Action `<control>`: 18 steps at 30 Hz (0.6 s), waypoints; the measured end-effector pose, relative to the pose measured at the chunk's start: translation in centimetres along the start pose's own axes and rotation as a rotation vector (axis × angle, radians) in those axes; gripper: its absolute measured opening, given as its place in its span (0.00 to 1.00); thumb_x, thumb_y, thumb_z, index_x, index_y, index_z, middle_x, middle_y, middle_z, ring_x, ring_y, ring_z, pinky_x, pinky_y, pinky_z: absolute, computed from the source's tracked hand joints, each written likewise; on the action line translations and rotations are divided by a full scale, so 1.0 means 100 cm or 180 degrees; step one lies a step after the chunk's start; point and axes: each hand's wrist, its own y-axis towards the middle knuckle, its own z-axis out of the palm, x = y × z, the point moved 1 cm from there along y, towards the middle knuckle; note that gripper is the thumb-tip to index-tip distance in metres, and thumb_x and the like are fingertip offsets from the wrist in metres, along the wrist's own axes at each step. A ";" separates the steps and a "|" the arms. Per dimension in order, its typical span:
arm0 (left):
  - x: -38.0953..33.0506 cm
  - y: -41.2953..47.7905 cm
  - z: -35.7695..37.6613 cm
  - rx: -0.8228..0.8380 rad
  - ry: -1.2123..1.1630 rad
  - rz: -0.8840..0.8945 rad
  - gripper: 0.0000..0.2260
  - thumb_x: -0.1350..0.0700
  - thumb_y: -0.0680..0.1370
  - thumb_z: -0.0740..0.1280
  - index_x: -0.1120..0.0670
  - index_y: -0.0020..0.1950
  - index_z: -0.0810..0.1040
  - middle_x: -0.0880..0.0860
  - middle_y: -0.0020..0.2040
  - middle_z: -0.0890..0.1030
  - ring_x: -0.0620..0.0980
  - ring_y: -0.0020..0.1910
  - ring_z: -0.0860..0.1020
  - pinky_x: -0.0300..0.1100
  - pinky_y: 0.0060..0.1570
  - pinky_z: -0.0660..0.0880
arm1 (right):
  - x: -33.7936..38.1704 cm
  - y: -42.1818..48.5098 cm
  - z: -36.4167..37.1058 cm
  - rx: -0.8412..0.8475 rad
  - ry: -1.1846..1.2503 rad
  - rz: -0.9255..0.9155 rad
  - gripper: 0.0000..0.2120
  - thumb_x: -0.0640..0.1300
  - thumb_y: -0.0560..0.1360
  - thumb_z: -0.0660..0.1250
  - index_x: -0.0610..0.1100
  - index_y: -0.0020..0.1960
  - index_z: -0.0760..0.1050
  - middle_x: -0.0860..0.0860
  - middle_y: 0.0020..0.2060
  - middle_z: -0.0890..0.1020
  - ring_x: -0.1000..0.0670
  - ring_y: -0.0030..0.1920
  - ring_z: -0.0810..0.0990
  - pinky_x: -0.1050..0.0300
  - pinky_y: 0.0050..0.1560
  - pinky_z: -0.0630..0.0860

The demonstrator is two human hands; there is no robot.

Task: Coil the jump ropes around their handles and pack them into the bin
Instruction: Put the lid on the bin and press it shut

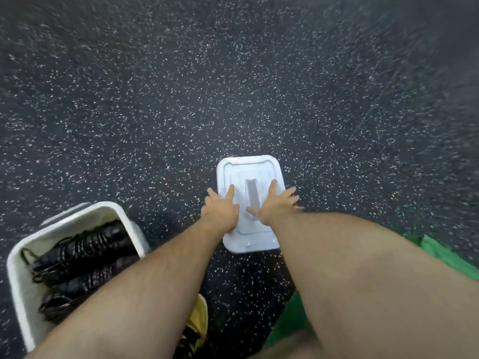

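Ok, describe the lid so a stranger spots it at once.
On the dark speckled floor, look right of the open white bin of coiled black jump ropes. The lid lies flat there under the left hand and right hand. Unlike the bin, it is flat, with a grey centre bar.

both hands lie spread on a white lid (pixel 249 165) that sits flat on the dark speckled floor (pixel 155 99): left hand (pixel 220 209) at its left edge, right hand (pixel 275 206) at its right edge, fingers straight and splayed. at lower left stands an open white bin (pixel 16 270) with black coiled jump ropes (pixel 85 251) inside. green cloth (pixel 440 255) shows at right.
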 end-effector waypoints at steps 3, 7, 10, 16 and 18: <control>-0.007 0.007 0.011 -0.0016 -0.0142 0.0028 0.28 0.49 0.84 0.59 0.45 0.81 0.50 0.67 0.80 0.46 0.64 0.76 0.55 0.56 0.70 0.64 | 0.000 -0.002 0.002 0.0237 0.0488 0.0143 0.59 0.72 0.70 0.66 0.48 0.80 0.30 0.32 0.77 0.39 0.30 0.77 0.48 0.34 0.74 0.54; -0.008 0.003 0.013 -0.0253 -0.0719 -0.0182 0.28 0.52 0.83 0.62 0.47 0.80 0.54 0.62 0.78 0.53 0.60 0.74 0.57 0.52 0.69 0.66 | 0.008 -0.001 -0.006 0.0121 0.0895 0.0385 0.63 0.72 0.66 0.71 0.46 0.80 0.34 0.38 0.74 0.58 0.39 0.71 0.63 0.45 0.69 0.63; -0.004 -0.005 -0.007 -0.0644 -0.1004 -0.0230 0.29 0.48 0.82 0.63 0.46 0.80 0.55 0.61 0.74 0.59 0.60 0.71 0.59 0.51 0.68 0.65 | 0.015 -0.006 -0.027 -0.0403 0.0974 0.0311 0.66 0.75 0.61 0.72 0.45 0.81 0.38 0.40 0.73 0.59 0.40 0.71 0.62 0.44 0.66 0.67; 0.024 -0.038 -0.084 -0.1571 -0.1310 -0.0493 0.29 0.38 0.78 0.65 0.44 0.77 0.62 0.60 0.71 0.62 0.61 0.68 0.63 0.54 0.66 0.65 | 0.045 -0.057 -0.088 -0.0925 0.1168 -0.0345 0.66 0.79 0.58 0.69 0.42 0.80 0.47 0.40 0.75 0.59 0.39 0.72 0.62 0.44 0.68 0.67; 0.040 -0.062 -0.114 -0.1761 -0.1348 -0.0596 0.30 0.36 0.78 0.65 0.43 0.77 0.63 0.59 0.71 0.62 0.60 0.68 0.62 0.54 0.67 0.63 | 0.060 -0.086 -0.099 -0.0942 0.1285 -0.0515 0.65 0.80 0.56 0.69 0.40 0.77 0.53 0.41 0.72 0.63 0.40 0.70 0.65 0.44 0.66 0.69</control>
